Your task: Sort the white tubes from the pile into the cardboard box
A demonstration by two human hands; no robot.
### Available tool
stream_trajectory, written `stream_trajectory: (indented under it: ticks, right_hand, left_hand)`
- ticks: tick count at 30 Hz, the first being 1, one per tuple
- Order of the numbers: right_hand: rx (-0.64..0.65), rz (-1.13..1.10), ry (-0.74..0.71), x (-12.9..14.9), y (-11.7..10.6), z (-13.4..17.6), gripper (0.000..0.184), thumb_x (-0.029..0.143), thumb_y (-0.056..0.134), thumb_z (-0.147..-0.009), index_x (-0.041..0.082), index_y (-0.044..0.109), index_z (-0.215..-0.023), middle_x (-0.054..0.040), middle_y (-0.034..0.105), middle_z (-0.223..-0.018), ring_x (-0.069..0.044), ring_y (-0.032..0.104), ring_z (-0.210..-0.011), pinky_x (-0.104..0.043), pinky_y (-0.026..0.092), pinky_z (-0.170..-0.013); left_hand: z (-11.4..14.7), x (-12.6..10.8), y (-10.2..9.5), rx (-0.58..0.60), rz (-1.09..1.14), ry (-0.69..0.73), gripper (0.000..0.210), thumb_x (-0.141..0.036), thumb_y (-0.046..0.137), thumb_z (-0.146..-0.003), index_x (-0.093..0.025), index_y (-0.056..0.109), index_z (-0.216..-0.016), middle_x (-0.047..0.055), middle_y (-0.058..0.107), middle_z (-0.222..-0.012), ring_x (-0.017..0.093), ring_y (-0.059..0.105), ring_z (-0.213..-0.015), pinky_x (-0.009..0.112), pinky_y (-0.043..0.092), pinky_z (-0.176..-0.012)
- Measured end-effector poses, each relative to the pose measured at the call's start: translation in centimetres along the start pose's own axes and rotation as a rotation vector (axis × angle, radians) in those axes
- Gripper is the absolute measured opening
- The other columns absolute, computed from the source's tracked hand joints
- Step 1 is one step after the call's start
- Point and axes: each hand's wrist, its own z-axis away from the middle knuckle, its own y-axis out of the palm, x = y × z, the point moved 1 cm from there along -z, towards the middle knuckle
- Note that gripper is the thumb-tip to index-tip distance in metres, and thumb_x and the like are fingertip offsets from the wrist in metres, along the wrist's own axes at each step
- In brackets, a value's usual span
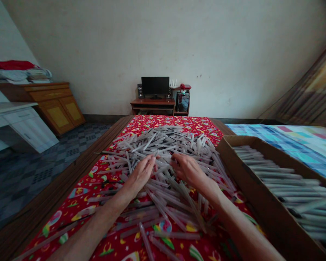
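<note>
A wide heap of thin, translucent plastic tubes [163,141] lies loose on a red patterned cloth [116,250]. Both hands reach into the middle of it, a short way apart. My left hand [143,169] has its fingers drawn together, with the thumb beneath; whatever lies between them is too blurred to name. The fingers of my right hand [187,167] curl down among the tubes, and their tips are partly hidden. To the right, a long cardboard box [244,188] holds rows of similar tubes [285,181], some with dark ends.
Brown wooden edging [108,145] borders the cloth at the left. Beyond the far end stand a monitor [155,85] and speakers on a small desk [152,102]. A checked bedspread [263,139] spreads behind the box. A wooden cabinet [57,108] and a white desk [29,127] stand at left.
</note>
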Motion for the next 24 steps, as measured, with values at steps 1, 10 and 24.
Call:
stream_trajectory:
  ticks: [1,10,24]
  right_hand:
    - [-0.027,-0.08,0.077,0.0,-0.6,-0.5,0.016,0.027,0.049,-0.084,0.014,0.058,-0.085,-0.0037,0.056,-0.073,-0.013,0.049,-0.066,-0.023,0.034,-0.061]
    - [-0.152,-1.119,0.424,0.1,-2.0,-2.2,0.028,0.041,0.061,-0.072,0.015,0.051,-0.074,0.0044,0.047,-0.055,-0.007,0.041,-0.047,-0.02,0.034,-0.047]
    - [0.084,-1.043,0.316,1.7,-3.0,-2.1,0.029,0.037,0.065,-0.07,0.012,0.06,-0.084,0.0017,0.056,-0.056,-0.007,0.049,-0.049,-0.019,0.038,-0.048]
  left_hand:
    - [0.0,0.0,-0.1,0.026,-0.088,0.047,0.035,-0.042,0.038,-0.087,-0.015,0.061,-0.085,-0.001,0.053,-0.061,0.009,0.04,-0.046,0.02,0.029,-0.045]
    - [1.1,-2.4,0.0,0.063,-0.511,0.285,0.033,-0.032,0.04,-0.088,-0.014,0.067,-0.085,0.002,0.063,-0.062,0.014,0.058,-0.058,0.022,0.041,-0.055]
    - [1.5,-3.5,-1.1,-0.061,-0.737,0.473,0.03,-0.031,0.043,-0.088,-0.019,0.067,-0.103,0.009,0.07,-0.099,0.022,0.066,-0.09,0.03,0.049,-0.08]
